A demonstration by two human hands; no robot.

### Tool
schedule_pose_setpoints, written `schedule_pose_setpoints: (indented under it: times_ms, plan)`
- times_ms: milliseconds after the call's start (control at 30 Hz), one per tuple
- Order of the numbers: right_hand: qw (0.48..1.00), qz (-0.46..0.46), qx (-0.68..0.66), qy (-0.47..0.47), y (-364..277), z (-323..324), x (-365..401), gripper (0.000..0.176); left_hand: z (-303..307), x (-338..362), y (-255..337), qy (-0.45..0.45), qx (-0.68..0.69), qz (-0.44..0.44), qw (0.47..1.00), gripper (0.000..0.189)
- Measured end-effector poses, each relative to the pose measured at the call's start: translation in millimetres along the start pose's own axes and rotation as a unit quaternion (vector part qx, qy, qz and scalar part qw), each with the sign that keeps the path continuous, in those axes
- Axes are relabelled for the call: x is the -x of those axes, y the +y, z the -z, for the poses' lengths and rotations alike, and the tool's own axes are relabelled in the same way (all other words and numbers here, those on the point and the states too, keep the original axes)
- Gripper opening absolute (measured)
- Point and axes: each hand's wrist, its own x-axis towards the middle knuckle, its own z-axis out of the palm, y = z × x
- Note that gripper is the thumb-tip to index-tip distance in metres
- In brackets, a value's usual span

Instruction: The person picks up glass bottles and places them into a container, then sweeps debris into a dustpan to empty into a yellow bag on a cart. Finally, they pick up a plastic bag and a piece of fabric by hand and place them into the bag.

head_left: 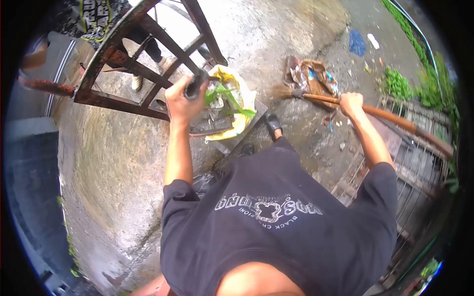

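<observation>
My left hand (183, 101) is closed around a thick black handle (197, 84), seen nearly end-on; what it joins to is hard to make out. Just beyond it a yellow-and-white sack (237, 79) gapes, with green leaves (227, 96) and rubbish inside. A grey flat sheet (256, 114) shows under the sack's edge. In my right hand (351, 103) is the wooden shaft of a broom (385, 114), slanting across the right side. Its tan bristles (281, 92) hang over the ground beside a heap of brown and torn wrappers (318, 79).
A rusty metal gate frame (148, 64) stands at upper left, with another person's legs and shoes (137, 81) behind it. A person's blurred arm (34, 59) is at far left. A blue crumpled piece (357, 43) lies on the wet concrete. Wire mesh (419, 163) and plants (397, 84) line the right.
</observation>
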Motion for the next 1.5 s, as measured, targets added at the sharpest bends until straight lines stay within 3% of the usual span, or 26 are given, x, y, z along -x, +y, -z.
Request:
schedule_pose_setpoints:
  times_ms: [100,133,167,200,233,333,400,433,500,700,833,900,967,1033,1100,1133,1167,1267,1333,1367,1400,1467,1500]
  plan:
    - [0.985,0.086,0.136,0.057,-40.4,87.7,-95.9,0.019,-7.0,-1.1,0.9,0.042,-0.005,-0.039,0.998,0.017]
    - [0.966,0.118,0.22,0.068,-60.8,104.1,-131.9,0.02,-9.6,1.1,0.4,0.041,-0.016,-0.017,0.999,0.015]
    - [0.948,0.187,0.258,0.019,-81.7,120.2,-171.6,0.021,-11.0,-0.6,1.8,0.041,-0.026,0.006,0.999,0.016]
    - [0.949,0.194,0.239,0.069,-82.0,133.2,-178.0,0.02,-10.9,-2.2,4.6,0.039,-0.035,0.014,0.999,0.016]
    - [0.921,0.193,0.332,0.056,-105.3,145.4,-181.3,0.019,-10.9,-4.8,7.7,0.037,-0.043,0.022,0.998,0.016]
    - [0.846,0.285,0.447,0.05,-163.6,175.8,-221.0,0.016,-18.8,-17.3,11.5,0.084,-0.082,0.06,0.991,0.015]
    - [0.844,0.315,0.431,0.057,-200.9,159.7,-249.2,0.016,-27.0,-19.2,10.3,0.104,-0.109,0.08,0.985,0.016]
    - [0.811,0.344,0.469,0.072,-213.5,157.2,-255.6,0.017,-31.0,-21.2,10.8,0.11,-0.123,0.095,0.982,0.017]
    - [0.792,0.388,0.452,0.132,-232.7,159.4,-261.4,0.017,-40.2,-25.6,9.3,0.141,-0.132,0.105,0.975,0.018]
    - [0.752,0.433,0.424,0.26,-274.4,177.9,-260.0,0.018,-50.3,-30.3,16.3,0.158,-0.164,0.156,0.961,0.017]
    - [0.719,0.448,0.476,0.236,-300.6,182.0,-262.2,0.022,-56.5,-36.8,16.3,0.179,-0.171,0.168,0.954,0.016]
    - [0.731,0.476,0.43,0.232,-312.7,171.9,-275.8,0.029,-59.0,-40.9,16.9,0.173,-0.17,0.195,0.95,0.015]
    - [0.715,0.484,0.392,0.318,-281.5,195.0,-252.3,0.038,-57.3,-43.7,15.0,0.168,-0.172,0.194,0.951,0.014]
    - [0.723,0.507,0.321,0.342,-275.8,187.1,-252.4,0.034,-57.5,-43.3,16.5,0.165,-0.177,0.204,0.949,0.013]
    - [0.688,0.579,0.013,0.436,-257.7,168.2,-238.6,0.027,-54.2,-40.2,8.9,0.176,-0.18,0.163,0.954,0.021]
    - [0.677,0.614,-0.142,0.379,-239.3,163.4,-219.1,0.022,-53.5,-37.6,5.8,0.185,-0.166,0.176,0.952,0.02]
    - [0.704,0.597,-0.224,0.313,-226.6,153.0,-201.2,0.026,-53.0,-34.2,4.8,0.193,-0.152,0.191,0.95,0.02]
    - [0.795,0.444,-0.413,0.012,-230.4,65.9,-182.4,0.031,-47.3,-33.6,10.8,0.163,-0.162,0.222,0.948,0.02]
    - [0.795,0.339,-0.473,-0.17,-254.2,-22.3,-177.9,0.038,-43.6,-39.5,11.0,0.166,-0.169,0.227,0.945,0.02]
    - [0.783,0.305,-0.481,-0.25,-268.9,-59.2,-174.4,0.045,-42.2,-41.2,10.9,0.156,-0.17,0.226,0.947,0.02]
    - [0.777,0.299,-0.49,-0.257,-270.0,-55.3,-164.2,0.045,-41.1,-42.1,11.1,0.153,-0.174,0.228,0.946,0.021]
    - [0.623,0.137,-0.553,-0.536,-270.4,-45.0,-138.0,0.053,-39.6,-45.0,11.8,0.132,-0.188,0.226,0.947,0.021]
    - [0.612,0.132,-0.563,-0.539,-281.5,-50.2,-131.0,0.053,-38.8,-48.5,11.2,0.118,-0.186,0.222,0.95,0.021]
